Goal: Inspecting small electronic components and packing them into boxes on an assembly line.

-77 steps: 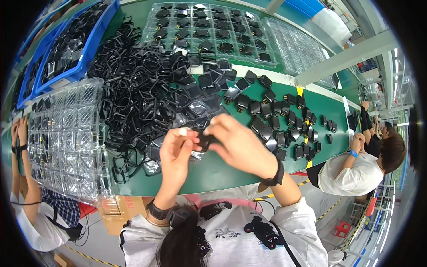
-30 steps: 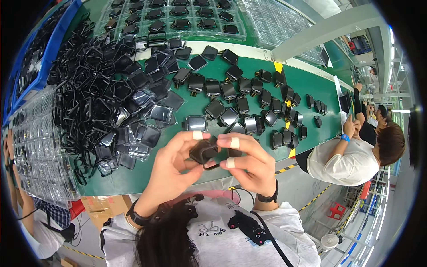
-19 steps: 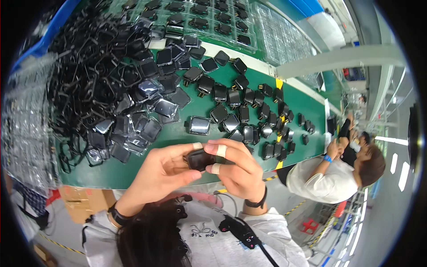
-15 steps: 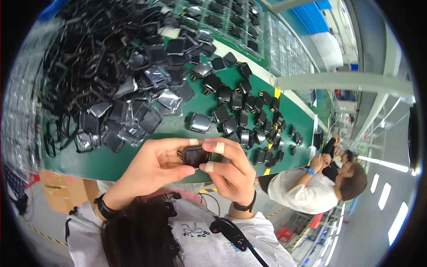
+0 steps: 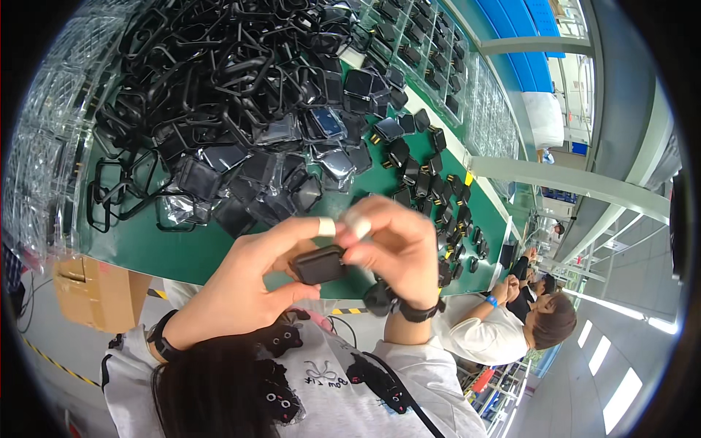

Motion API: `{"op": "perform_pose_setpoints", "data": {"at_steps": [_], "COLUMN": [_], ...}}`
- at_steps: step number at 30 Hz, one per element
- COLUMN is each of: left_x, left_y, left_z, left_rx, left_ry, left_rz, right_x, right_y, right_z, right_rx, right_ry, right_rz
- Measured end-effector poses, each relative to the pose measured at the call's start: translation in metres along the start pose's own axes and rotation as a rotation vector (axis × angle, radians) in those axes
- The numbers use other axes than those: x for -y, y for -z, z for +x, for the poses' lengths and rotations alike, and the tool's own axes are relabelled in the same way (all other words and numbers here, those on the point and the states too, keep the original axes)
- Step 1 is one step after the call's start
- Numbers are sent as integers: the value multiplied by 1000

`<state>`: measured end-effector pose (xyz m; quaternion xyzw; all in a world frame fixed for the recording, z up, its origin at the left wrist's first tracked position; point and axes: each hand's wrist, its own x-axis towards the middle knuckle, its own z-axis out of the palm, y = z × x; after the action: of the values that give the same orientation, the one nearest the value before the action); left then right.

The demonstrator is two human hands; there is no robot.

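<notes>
My left hand (image 5: 266,266) grips a small black rectangular watch-like case (image 5: 320,264) by its edges, with the thumb below and the fingers above. My right hand (image 5: 398,252) is at the case's upper right corner, thumb and forefinger pinched together. Motion smears those fingertips, and whatever they hold is hidden. White finger wraps show on both hands. Beyond them lie square glossy panels in clear film (image 5: 336,162). To the right are several small black units (image 5: 442,186), some with gold-coloured contacts.
A big heap of black frames (image 5: 212,66) covers the far left of the green table (image 5: 139,252). Clear plastic trays (image 5: 409,66) stand at the back, some holding black units. A cardboard box (image 5: 95,296) is below left. A co-worker (image 5: 504,332) sits to the right.
The case has tilted in my left hand. My right hand has shifted up and right, its fingers drawn into a pinch. The view has turned, so the table appears shifted.
</notes>
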<state>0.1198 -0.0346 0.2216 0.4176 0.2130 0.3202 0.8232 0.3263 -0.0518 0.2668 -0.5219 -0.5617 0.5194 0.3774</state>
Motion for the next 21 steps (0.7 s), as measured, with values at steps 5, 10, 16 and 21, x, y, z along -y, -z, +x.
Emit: {"op": "perform_pose_setpoints", "data": {"at_steps": [5,10,16,21], "left_x": [-7,-14,-3,2], "left_y": [18,5,20,14], "left_z": [-4,-3,2,4], "left_rx": [39,-202,-196,-221], "left_ry": [-95,-146,-229,-215], "left_rz": [272,155,251,125], "right_x": [-6,-12,3,8], "right_y": [-3,-11,-6,-6], "right_z": [41,46,20,1], "right_rx": [-238,-187,-158,-155], "right_ry": [53,-13,149,396], "right_rz": [-888,-982,-311,90]}}
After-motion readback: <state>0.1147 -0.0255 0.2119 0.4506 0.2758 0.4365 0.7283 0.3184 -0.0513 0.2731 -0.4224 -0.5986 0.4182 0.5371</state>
